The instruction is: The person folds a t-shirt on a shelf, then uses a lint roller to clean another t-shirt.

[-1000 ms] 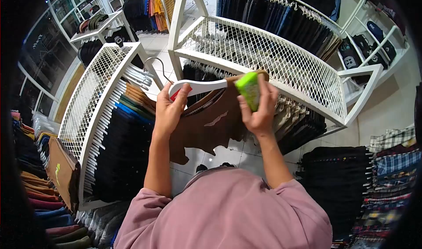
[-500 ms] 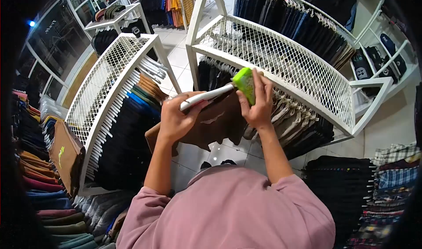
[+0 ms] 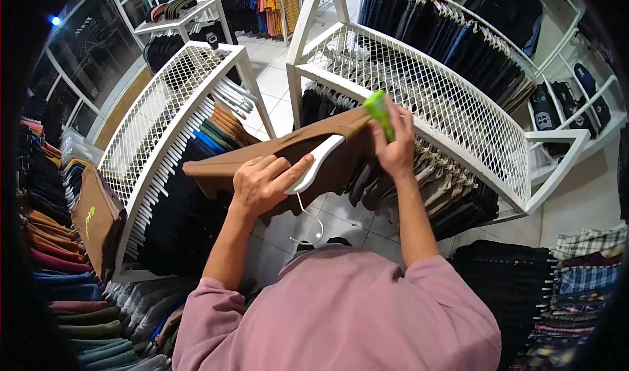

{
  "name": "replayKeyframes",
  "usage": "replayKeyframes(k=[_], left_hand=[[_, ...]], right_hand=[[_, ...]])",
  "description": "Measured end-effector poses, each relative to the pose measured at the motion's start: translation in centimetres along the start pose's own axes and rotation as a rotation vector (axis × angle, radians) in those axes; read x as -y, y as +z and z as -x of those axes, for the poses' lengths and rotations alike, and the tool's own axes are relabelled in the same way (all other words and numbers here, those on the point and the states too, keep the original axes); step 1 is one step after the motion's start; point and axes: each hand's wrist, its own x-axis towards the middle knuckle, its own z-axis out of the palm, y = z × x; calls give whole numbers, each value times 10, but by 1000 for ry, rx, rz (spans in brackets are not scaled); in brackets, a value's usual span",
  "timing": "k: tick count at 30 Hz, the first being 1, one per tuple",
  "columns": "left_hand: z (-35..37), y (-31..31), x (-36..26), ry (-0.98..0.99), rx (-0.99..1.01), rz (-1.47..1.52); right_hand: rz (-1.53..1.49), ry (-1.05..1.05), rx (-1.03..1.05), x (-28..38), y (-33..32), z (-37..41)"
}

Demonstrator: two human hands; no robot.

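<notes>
A white clothes hanger point(image 3: 322, 158) is in my left hand point(image 3: 265, 182), its thin metal hook hanging down toward me. Spread out beyond that hand is a brown garment point(image 3: 262, 156), which overlaps the hanger. My right hand point(image 3: 396, 147) is closed around a bright green, block-like object point(image 3: 378, 114), right at the garment's far right corner. The fingers hide part of the green object, and I cannot tell its exact kind.
White mesh-topped racks stand on the left point(image 3: 157, 102) and ahead to the right point(image 3: 439, 89), with clothes hanging beneath. A brown garment with green lettering point(image 3: 92, 223) hangs at left. Plaid shirts point(image 3: 583, 282) hang at lower right. White tiles point(image 3: 341, 223) cover the floor.
The hanger has swung round, so its hook now points toward me. The brown garment has risen and spread wider to the left. My right hand has shifted slightly right with the green object.
</notes>
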Motion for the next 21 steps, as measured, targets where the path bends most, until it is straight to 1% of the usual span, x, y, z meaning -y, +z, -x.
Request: replayKeyframes(k=[1,2,3,5,7,8,9,11,13,14,15,17,19,20,21], left_hand=[[4,1,1,23,-5,-29],[8,3,0,33,-6,-69],[10,2,-1,25,-6,-71],[10,3,0,65,22,-100],[11,6,-1,86,40,-120],[10,7,-1,114,54,-136],[8,9,0,145,68,-153],[7,10,3,165,58,-152],[9,11,7,174,43,-154],[11,12,9,165,21,-153],[13,13,10,156,0,-151],[13,14,11,140,-9,-163],[12,15,10,161,-16,-166],[10,14,8,162,-11,-161],[7,12,7,169,36,-154]], right_hand=[[7,224,-16,-24,6,2],[95,289,-46,-48,9,6],[109,282,-71,-57,4,6],[18,186,-113,-28,-16,-3],[-65,49,-40,12,-24,-9],[-103,-79,14,25,-26,-11],[-135,-115,106,39,-27,-11],[-28,-156,182,31,-19,-13],[34,156,178,-7,-14,-17],[90,236,104,-30,-11,-18],[224,271,74,-39,-15,-23],[174,219,-15,-47,-24,-19],[38,112,9,-5,-31,-26],[-48,80,105,16,-32,-27],[-56,-38,187,28,-31,-26]])
